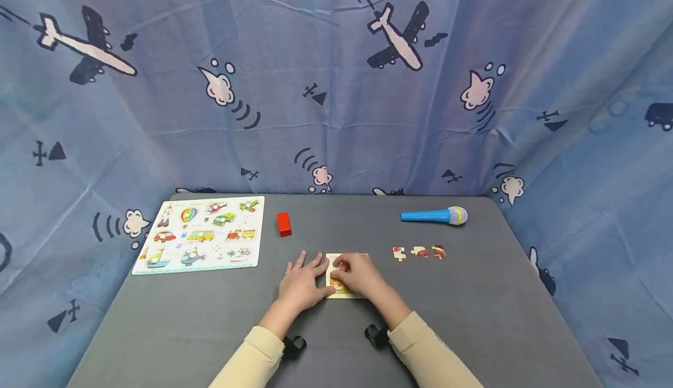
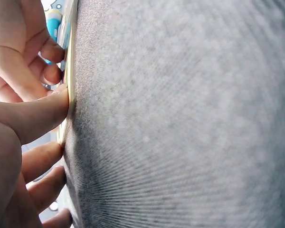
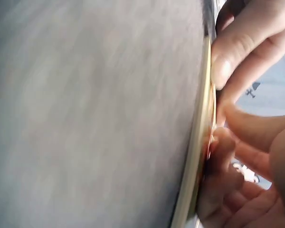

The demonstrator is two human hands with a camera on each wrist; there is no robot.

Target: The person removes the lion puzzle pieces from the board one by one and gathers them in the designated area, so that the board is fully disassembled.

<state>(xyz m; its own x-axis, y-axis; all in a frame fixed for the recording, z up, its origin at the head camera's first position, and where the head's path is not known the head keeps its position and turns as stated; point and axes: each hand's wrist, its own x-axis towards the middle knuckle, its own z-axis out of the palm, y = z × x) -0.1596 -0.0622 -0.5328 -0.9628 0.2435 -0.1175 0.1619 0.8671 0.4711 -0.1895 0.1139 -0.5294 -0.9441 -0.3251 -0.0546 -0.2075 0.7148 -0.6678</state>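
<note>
A small square puzzle board [image 1: 347, 295] with a pale edge lies flat on the table, mostly hidden by the hands. My left hand [image 1: 302, 286] rests at its left side with the fingers spread. In the left wrist view, the left thumb [image 2: 45, 111] touches the near edge of the board. Over the board, the bent fingers and thumb of my right hand [image 1: 360, 274] pinch a puzzle piece [image 3: 213, 140], largely covered by the fingertips. Part of a coloured picture shows below them. Three loose puzzle pieces [image 1: 420, 252] lie in a row to the right.
A white picture board [image 1: 210, 252] with vehicles lies at the left of the grey table [image 1: 210, 329]. Between it and the hands is a red block [image 1: 284, 224]. A blue toy microphone [image 1: 427, 216] lies at the back right. A printed curtain [image 1: 336, 107] hangs behind.
</note>
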